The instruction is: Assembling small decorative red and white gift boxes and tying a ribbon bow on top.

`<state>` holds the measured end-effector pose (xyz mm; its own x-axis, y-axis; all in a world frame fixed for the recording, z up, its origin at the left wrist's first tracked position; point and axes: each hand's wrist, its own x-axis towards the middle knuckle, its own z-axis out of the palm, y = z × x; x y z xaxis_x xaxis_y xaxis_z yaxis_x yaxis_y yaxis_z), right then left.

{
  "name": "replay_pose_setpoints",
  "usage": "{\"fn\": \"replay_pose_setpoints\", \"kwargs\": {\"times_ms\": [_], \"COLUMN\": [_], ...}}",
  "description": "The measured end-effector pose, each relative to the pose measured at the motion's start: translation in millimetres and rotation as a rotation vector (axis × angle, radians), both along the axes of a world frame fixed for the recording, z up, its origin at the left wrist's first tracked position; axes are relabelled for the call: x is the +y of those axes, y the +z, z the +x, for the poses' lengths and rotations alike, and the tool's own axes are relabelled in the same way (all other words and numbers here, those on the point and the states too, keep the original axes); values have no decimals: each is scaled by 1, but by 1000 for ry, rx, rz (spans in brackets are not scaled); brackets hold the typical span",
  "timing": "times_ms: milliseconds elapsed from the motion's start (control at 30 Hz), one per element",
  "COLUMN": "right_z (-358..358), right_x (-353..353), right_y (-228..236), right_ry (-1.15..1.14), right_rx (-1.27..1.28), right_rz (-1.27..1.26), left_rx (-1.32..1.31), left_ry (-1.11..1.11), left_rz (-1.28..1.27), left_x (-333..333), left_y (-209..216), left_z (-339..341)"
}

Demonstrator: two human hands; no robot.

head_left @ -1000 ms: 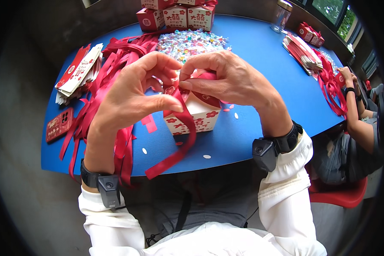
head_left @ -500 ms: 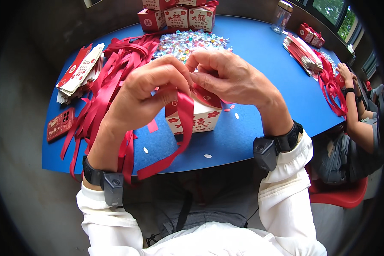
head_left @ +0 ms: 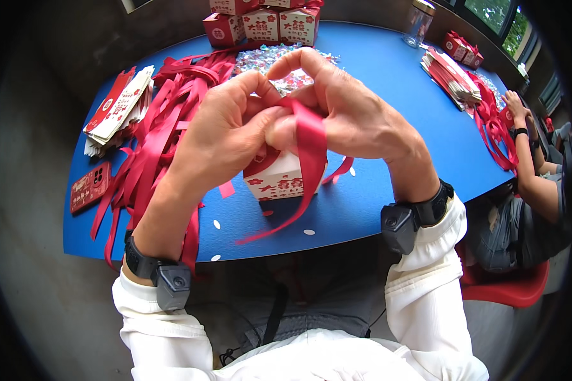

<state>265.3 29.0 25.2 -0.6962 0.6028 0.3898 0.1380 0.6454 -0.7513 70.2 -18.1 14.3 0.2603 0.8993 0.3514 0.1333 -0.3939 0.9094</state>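
Note:
A small white and red gift box (head_left: 279, 182) with printed flowers stands in front of me, its top mostly covered by my hands. Just above its lid, my left hand (head_left: 232, 124) and my right hand (head_left: 340, 111) meet, both pinching a red ribbon (head_left: 310, 146). The ribbon loops over the fingers of my right hand, and its long tail hangs down the front of the box to the near side. Another bit of red ribbon sticks out at the box's right. Whether the ribbon is knotted, my fingers hide.
Left of the box lies a heap of red ribbons (head_left: 149, 143), with flat folded boxes (head_left: 122, 105) and a red phone (head_left: 90, 187) beyond. Wrapped candies (head_left: 260, 60) spread behind my hands, before stacked finished boxes (head_left: 260, 25). A glass jar (head_left: 418, 24) stands far right; another person's arm (head_left: 532, 171) is at right.
The ribbon's tail has swung from my left hand's side across to the right, over my right hand's fingers. Both hands have drawn together, and my right index finger has lifted.

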Motion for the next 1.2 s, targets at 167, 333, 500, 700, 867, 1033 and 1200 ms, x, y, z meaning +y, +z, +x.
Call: {"fn": "replay_pose_setpoints", "kwargs": {"times_ms": [167, 333, 500, 700, 867, 1033, 1200], "right_z": [-2, 1, 1, 0, -1, 2, 4], "right_x": [1, 9, 10, 2, 6, 8, 14], "right_y": [5, 1, 2, 13, 13, 4, 10], "right_ry": [-102, -68, -52, -47, -74, -33, -1], "right_rx": [41, 40, -47, -48, -50, -50, 63], "right_rz": [-66, -66, -41, -58, -57, -133, -421], "left_rx": [16, -83, -284, -392, -450, -390, -277], "left_ry": [4, -69, -250, -379, -407, -380, -412], "left_rz": [-25, -106, -114, -127, -128, -105, -32], "left_x": [-2, -4, 5, 9, 8, 7, 8], "left_y": [1, 5, -2, -3, -2, -4, 0], "left_z": [2, -5, -20, -25, -25, -23, -27]}}
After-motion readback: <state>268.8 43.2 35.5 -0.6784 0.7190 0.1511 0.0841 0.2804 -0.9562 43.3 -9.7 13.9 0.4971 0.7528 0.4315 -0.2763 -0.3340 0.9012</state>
